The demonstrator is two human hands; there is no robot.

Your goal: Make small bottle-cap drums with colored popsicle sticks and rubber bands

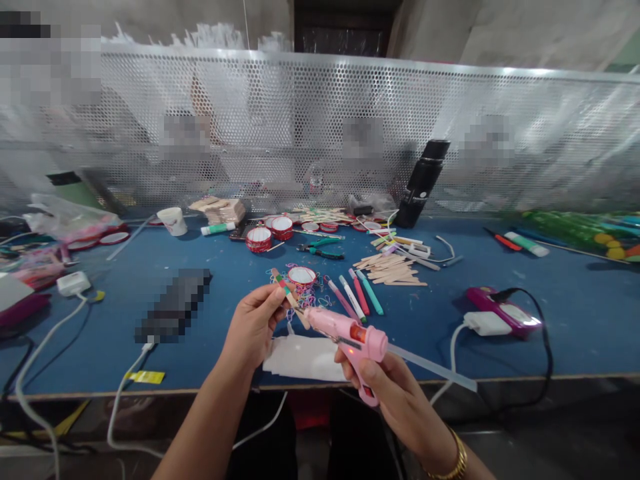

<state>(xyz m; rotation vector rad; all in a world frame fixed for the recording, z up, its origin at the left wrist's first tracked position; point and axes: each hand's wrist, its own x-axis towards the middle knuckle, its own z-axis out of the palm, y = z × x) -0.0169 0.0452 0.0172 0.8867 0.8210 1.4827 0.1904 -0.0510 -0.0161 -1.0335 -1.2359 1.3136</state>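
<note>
While gripping the glue gun (333, 324) in the right hand (393, 388) and pinching the striped stick (283, 285) in the left hand (260, 311), just beside the glue gun's nozzle (300, 311), squeeze gently. Keep wrists steady and skin clear.

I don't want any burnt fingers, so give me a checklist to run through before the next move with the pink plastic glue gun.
1. Pink plastic glue gun gripped in the right hand: ok.
2. Long, translucent glue stick loaded: ok, it sticks out of the gun's back end.
3. Flat wooden stick with green and red bands held by the left hand: ok, pinched between thumb and fingers.
4. Nozzle well clear of the left hand: not ok, I'd say; its tip is close to the fingers.
5. Glue hot enough: cannot tell; a small orange light glows on the gun, but temperature doesn't show.
</note>
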